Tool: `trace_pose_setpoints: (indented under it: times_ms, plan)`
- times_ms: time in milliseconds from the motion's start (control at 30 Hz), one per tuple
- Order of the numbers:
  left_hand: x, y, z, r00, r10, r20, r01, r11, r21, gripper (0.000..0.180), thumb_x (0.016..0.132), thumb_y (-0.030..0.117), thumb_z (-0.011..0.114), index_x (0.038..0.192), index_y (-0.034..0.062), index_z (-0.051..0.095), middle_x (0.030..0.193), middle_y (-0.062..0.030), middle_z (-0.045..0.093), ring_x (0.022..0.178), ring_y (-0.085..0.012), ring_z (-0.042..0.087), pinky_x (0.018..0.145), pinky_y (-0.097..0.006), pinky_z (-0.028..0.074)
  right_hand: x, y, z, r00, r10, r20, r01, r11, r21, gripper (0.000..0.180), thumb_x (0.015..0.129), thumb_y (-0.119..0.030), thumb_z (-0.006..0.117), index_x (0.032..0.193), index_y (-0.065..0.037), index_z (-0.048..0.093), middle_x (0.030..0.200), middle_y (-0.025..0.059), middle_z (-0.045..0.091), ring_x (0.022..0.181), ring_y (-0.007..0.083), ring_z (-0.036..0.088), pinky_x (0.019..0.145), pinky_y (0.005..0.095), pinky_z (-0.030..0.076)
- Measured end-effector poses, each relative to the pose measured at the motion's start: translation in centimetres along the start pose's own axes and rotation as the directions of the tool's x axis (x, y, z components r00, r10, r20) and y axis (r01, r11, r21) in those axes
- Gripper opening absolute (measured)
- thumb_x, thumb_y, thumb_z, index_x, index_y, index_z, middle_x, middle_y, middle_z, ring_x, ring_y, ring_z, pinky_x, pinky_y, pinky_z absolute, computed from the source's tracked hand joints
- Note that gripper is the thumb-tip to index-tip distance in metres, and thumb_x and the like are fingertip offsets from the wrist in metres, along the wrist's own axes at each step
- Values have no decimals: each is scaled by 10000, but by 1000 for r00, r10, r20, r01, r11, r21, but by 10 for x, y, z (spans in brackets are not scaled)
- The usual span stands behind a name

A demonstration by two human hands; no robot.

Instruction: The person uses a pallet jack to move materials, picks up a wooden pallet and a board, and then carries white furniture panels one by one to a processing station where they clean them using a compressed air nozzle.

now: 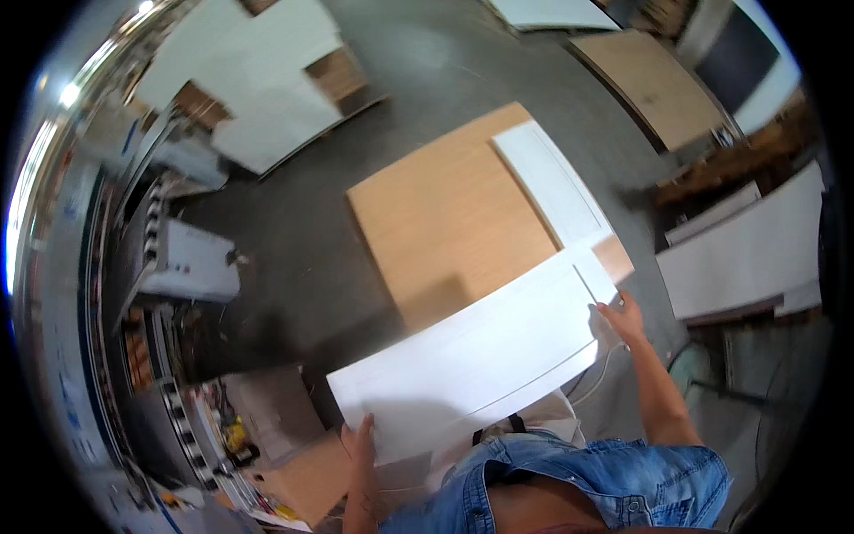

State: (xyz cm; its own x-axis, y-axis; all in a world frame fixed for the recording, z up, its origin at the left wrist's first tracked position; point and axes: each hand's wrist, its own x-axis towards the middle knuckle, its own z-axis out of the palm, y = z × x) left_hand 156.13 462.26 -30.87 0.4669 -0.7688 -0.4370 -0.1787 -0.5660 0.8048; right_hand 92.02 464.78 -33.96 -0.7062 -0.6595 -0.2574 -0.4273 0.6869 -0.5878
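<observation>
Here both hands (362,438) (622,316) grip a white panel (476,356), fingers seemingly hidden beneath.

I hold the long panel (476,356) crosswise before me, left grip (362,442) at its near-left end, right grip (623,316) at its far-right end. Beyond it a wooden board (445,227) lies on the floor (294,240), a narrower panel (551,182) resting on its right side.

White panel held flat
Long white board (476,356) with a grooved border, lying level, slanted above a tan wooden sheet (445,231)
</observation>
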Motion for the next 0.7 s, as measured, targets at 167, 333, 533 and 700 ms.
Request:
trace_pose_setpoints:
  times_ms: [167, 333, 533, 700]
  plan:
    - [31, -43, -113, 995, 103, 9, -100, 984, -146, 468, 813, 209, 813, 1149, -58, 625, 1035, -94, 681, 910, -184, 630, 789, -320, 506, -58, -44, 12, 967, -222, -124, 233, 969, 81, 492, 823, -341, 799, 1092, 34, 629, 903, 90, 630, 853, 175, 562, 770, 333, 465]
    - [47, 6, -246, 986, 37, -161, -64, 984, -164, 477, 825, 218, 802, 1175, -46, 615, 1043, -93, 673, 908, -174, 612, 788, -317, 498, -163, -206, 50, 900, -362, -242, 403, 903, 148, 482, 865, -355, 762, 1059, 51, 590, 843, 40, 511, 772, 145, 443, 688, 322, 412]
    - [85, 27, -396, 933, 153, -325, -261, 911, -320, 480, 845, 150, 779, 1219, -69, 571, 1119, -123, 665, 964, -204, 626, 842, -330, 498, -247, -390, 96, 872, -469, -139, 489, 838, 239, 487, 855, -315, 758, 1122, 67, 619, 796, 9, 543, 727, 120, 453, 660, 289, 411]
    - [125, 88, -447, 910, 209, -357, -348, 853, -388, 482, 858, 129, 764, 1240, -73, 551, 1141, -155, 656, 1020, -221, 612, 894, -349, 486, -255, -478, 144, 862, -495, -111, 495, 774, 395, 486, 858, -347, 768, 1097, 56, 636, 824, 0, 537, 771, 116, 453, 688, 279, 407]
